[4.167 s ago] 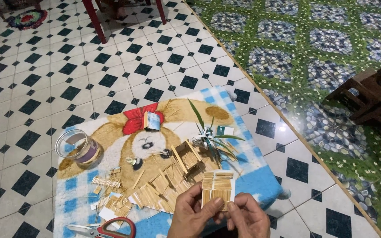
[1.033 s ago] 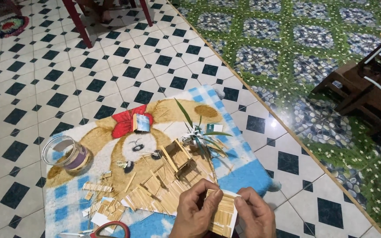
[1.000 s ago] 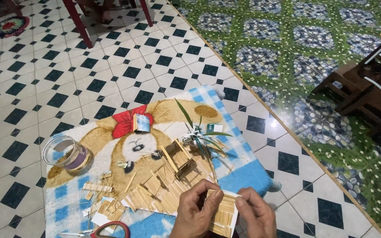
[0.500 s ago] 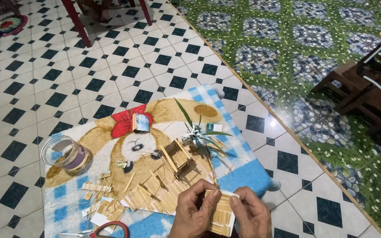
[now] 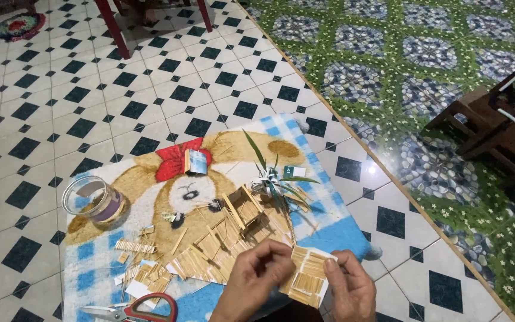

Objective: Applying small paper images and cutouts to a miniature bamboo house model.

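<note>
A black-and-white tiled floor (image 5: 150,77) carries a blue checked mat (image 5: 329,223) with a cartoon dog. Low in view, the left hand (image 5: 256,280) and right hand (image 5: 348,291) pinch opposite edges of a small stick panel (image 5: 307,277), tilted up for a close look. Beyond lie loose sticks (image 5: 210,250), a small stick frame (image 5: 242,206), red-handled scissors (image 5: 138,310) and a clear jar (image 5: 93,200); nothing blocks the hands.

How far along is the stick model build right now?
Done: a small open box frame of sticks stands on the mat. In hand: the left hand and right hand hold a stick panel. Left: loose sticks and flat pieces lie unjoined on the mat.
</note>
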